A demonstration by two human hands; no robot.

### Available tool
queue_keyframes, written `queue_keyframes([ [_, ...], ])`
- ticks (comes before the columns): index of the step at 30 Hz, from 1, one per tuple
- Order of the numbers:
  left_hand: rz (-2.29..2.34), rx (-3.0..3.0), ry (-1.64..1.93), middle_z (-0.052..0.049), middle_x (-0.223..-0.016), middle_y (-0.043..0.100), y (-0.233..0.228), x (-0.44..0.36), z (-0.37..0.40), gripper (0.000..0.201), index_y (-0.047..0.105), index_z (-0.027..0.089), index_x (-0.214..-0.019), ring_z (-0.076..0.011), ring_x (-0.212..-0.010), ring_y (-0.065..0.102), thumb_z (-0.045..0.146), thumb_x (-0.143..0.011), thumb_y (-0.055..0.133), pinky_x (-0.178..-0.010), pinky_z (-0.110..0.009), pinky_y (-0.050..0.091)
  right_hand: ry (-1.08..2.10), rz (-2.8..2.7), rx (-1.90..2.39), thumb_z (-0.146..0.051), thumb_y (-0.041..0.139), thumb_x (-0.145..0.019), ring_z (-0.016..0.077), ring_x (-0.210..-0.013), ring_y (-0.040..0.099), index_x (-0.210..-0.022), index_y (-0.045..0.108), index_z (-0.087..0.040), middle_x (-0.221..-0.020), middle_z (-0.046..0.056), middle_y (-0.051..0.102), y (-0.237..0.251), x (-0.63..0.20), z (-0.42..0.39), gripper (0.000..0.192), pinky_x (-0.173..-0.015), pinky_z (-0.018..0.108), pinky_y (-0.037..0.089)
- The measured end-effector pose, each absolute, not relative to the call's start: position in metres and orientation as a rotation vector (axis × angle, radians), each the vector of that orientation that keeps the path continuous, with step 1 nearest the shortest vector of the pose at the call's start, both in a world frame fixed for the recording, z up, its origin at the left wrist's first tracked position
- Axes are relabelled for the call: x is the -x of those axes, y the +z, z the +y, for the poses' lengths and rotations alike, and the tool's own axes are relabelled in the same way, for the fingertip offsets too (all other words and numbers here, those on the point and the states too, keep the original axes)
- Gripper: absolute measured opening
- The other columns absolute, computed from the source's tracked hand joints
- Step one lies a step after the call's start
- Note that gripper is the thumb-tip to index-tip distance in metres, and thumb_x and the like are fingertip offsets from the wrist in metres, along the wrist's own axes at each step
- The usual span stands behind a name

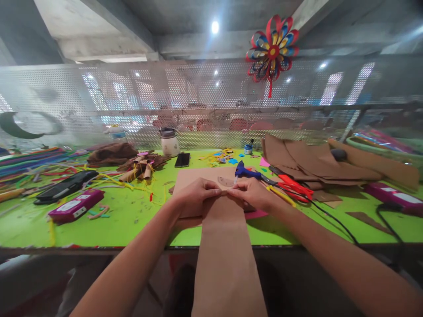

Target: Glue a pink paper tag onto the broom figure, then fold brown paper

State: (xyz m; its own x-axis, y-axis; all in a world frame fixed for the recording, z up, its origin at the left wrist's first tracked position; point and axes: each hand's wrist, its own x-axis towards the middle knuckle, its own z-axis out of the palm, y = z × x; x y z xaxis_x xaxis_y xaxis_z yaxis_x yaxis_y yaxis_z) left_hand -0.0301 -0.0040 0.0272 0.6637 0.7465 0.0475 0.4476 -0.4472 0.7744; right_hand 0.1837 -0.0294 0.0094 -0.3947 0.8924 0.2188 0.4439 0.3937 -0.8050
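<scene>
Two hands, left hand (194,192) and right hand (251,192), each grip pinched shut on brown paper strip (224,246); glue gun (243,171) just beyond. Advise even, aligned pressure along the fold.

Both hands, left hand (194,191) and right hand (251,193), meet on paper strip (226,246) hanging over table (132,220) front edge. Glue gun (245,172) behind right hand; scissors (292,187) right; phone (182,160) behind left.

Brown paper strip (224,246) is showing plain, unpatterned. Tabletop (132,215) is reading bright lime green. Glue gun (243,171) is appearing blue; scissors (294,187) red-handled. Case (76,205) near left edge is showing magenta. Pinwheel (272,50) is showing red, blue, yellow.
</scene>
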Motion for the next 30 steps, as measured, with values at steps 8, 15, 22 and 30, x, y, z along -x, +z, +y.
queue_keyframes([
  [8, 0.959, -2.272, 0.577, -0.001, -0.074, 0.063, 0.028, 0.027, -0.012, 0.028, 0.066, 0.015, -0.083, -0.0117, -0.067, 0.052, 0.035, -0.085, 0.047, -0.062, -0.022, 0.039, 1.187, -1.779, 1.041, -0.048, 0.066, -0.067, 0.0078, -0.048, 0.041, -0.075, 0.065, -0.011, -0.055, -0.001, 0.053, 0.003, -0.186, -0.024, 0.038, -0.046, 0.021, 0.031],
  [15, 0.945, -2.341, 0.67, -0.002, -0.08, 0.067, 0.032, 0.022, -0.022, 0.03, 0.066, 0.016, -0.086, -0.0131, -0.073, 0.055, 0.037, -0.086, 0.046, -0.062, -0.022, 0.04, 0.991, -1.83, 1.008, -0.048, 0.06, -0.073, 0.0118, -0.061, 0.046, -0.072, 0.068, -0.011, -0.065, 0.001, 0.058, 0.005, -0.183, -0.026, 0.037, -0.055, 0.024, 0.034],
  [22, 1.053, -2.435, 0.587, -0.001, -0.076, 0.066, 0.033, 0.029, -0.016, 0.028, 0.066, 0.017, -0.084, -0.0126, -0.068, 0.055, 0.035, -0.085, 0.046, -0.06, -0.022, 0.038, 0.964, -1.833, 1.016, -0.051, 0.056, -0.075, 0.0082, -0.049, 0.036, -0.058, 0.058, -0.013, -0.051, -0.003, 0.042, 0.0, -0.187, -0.019, 0.041, -0.046, 0.023, 0.025],
  [30, 1.146, -2.452, 0.432, 0.002, -0.061, 0.057, 0.037, 0.035, -0.016, 0.023, 0.061, 0.015, -0.071, -0.0096, -0.056, 0.047, 0.028, -0.079, 0.044, -0.054, -0.02, 0.032, 1.023, -1.902, 1.09, -0.057, 0.054, -0.074, 0.0062, -0.041, 0.031, -0.052, 0.047, -0.016, -0.044, -0.006, 0.037, -0.006, -0.194, -0.006, 0.047, -0.041, 0.021, 0.022],
])
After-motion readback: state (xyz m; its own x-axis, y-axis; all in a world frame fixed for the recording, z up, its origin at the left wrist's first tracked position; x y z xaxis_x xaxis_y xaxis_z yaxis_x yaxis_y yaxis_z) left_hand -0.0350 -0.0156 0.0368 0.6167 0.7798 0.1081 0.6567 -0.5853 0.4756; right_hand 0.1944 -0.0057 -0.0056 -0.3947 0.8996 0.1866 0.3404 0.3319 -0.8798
